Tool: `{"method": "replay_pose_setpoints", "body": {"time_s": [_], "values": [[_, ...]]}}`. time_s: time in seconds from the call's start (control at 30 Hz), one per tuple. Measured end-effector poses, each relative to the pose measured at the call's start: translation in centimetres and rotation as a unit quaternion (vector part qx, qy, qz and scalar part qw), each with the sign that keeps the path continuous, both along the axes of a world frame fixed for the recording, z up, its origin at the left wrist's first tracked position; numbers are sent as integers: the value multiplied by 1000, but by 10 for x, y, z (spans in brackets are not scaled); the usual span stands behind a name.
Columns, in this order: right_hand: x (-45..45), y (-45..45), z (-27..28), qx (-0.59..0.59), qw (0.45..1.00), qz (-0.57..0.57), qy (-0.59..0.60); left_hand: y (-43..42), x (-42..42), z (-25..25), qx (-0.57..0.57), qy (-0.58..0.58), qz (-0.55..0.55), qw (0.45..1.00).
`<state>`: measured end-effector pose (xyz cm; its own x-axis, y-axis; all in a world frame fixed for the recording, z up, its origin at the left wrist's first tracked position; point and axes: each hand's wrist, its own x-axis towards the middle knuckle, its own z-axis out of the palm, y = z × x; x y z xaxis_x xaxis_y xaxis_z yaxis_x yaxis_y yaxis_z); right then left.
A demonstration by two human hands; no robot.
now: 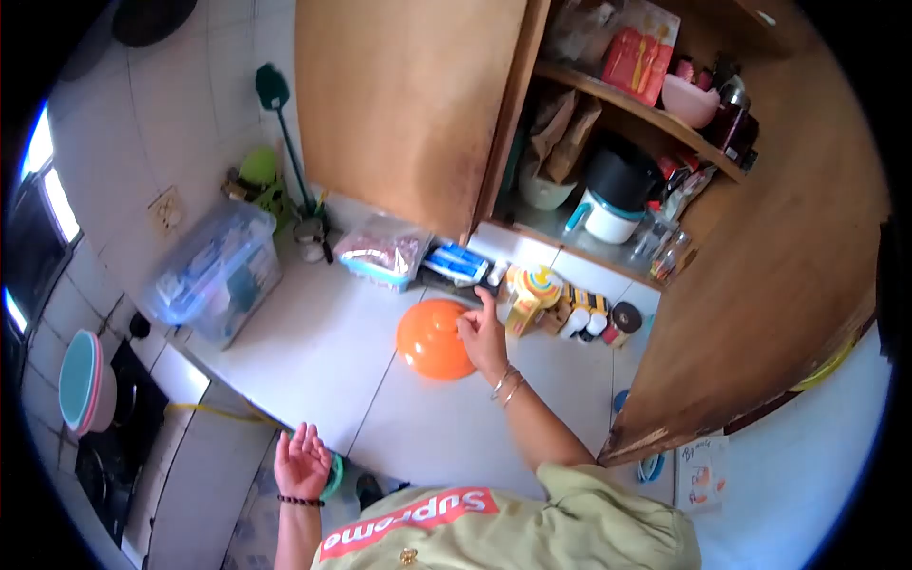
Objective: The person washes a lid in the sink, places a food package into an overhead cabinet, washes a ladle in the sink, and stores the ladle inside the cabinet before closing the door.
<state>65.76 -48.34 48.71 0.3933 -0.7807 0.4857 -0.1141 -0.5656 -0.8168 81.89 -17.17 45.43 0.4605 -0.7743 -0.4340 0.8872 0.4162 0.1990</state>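
An orange bowl [432, 344], which seems to lie upside down, rests on the white tiled counter [380, 418]. Over its right edge is my right hand [485, 339], with the index finger raised and apart from the thumb; nothing shows in its grasp. Whether the fingertips touch the bowl, I cannot tell. My left hand [303, 465] is held palm up near the counter's front edge, open, with nothing in it. A green round rim [333, 477] shows below and behind it.
Along the wall are a clear plastic box [220, 275], a bagged container [383, 252], blue packets [458, 262] and several jars [622, 323]. An open cabinet holds a black-and-white appliance [613, 195]; its wooden door [760, 313] juts out at right. Stacked basins [84, 382] stand on the stove.
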Motion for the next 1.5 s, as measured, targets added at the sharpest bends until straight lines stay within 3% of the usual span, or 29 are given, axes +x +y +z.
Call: {"method": "replay_pose_setpoints", "body": {"time_s": [0.17, 0.37, 0.57, 0.6, 0.67, 0.73, 0.83, 0.87, 0.9, 0.93, 1.0, 1.03, 1.07, 1.1, 1.13, 1.17, 1.23, 1.3, 1.37, 1.43, 1.5], "values": [[-42, 53, -31, 41, 985, 47, 163, 7, -2, -10, 3, 2, -23, 1000], [-121, 81, -44, 73, 965, 43, 247, -16, -18, 2, -24, -3, -72, 997], [-240, 93, -65, 234, 962, -121, 72, -27, -22, -2, -41, -7, -117, 992], [-265, 87, -70, 301, 945, -124, -29, -28, -22, 0, -34, -9, -123, 992], [-313, 71, -90, 324, 912, -117, -221, -32, -23, 0, -30, -9, -124, 992], [-315, 75, -70, 280, 902, -112, -309, -37, -25, 2, -22, -12, -136, 990], [-311, 82, -33, 100, 946, -215, -223, -42, -28, 4, -35, -11, -146, 989], [-317, 76, -34, 168, 937, -69, -298, -43, -28, 4, -34, -10, -146, 989], [-314, 73, -27, 230, 899, 83, -363, -43, -29, 4, -36, -9, -146, 989], [-308, 71, -22, 229, 900, 85, -361, -42, -30, 6, -36, -6, -144, 989], [-287, 63, -8, 390, 748, 52, -535, -40, -30, 4, -41, 0, -128, 991], [-277, 58, -2, 394, 752, 61, -526, -38, -28, 1, -35, -2, -129, 991], [-268, 54, 4, 170, 952, -64, -247, -35, -27, -2, -28, -3, -130, 991], [-256, 54, 10, -93, 978, -173, 72, -31, -26, -4, -30, 3, -117, 993], [-223, 69, 46, 20, 974, -216, 68, -29, -25, -4, -28, 5, -112, 993], [-211, 66, 55, 15, 976, -205, 73, -28, -23, -5, -28, 5, -106, 994], [-193, 58, 68, -99, 970, -162, 151, -25, -21, -6, -37, 11, -83, 996], [-163, 62, 89, -151, 972, -119, 138, -19, -19, -8, -40, 19, -65, 997], [-119, 67, 116, -391, 911, -8, 133, -14, -19, -12, -47, 31, -50, 997], [-71, 62, 132, -421, 895, 105, 102, -10, -20, -14, -45, 31, -40, 998], [-18, 62, 163, -516, 822, 111, 217, -6, -19, -15, -45, 35, -24, 998]]}}
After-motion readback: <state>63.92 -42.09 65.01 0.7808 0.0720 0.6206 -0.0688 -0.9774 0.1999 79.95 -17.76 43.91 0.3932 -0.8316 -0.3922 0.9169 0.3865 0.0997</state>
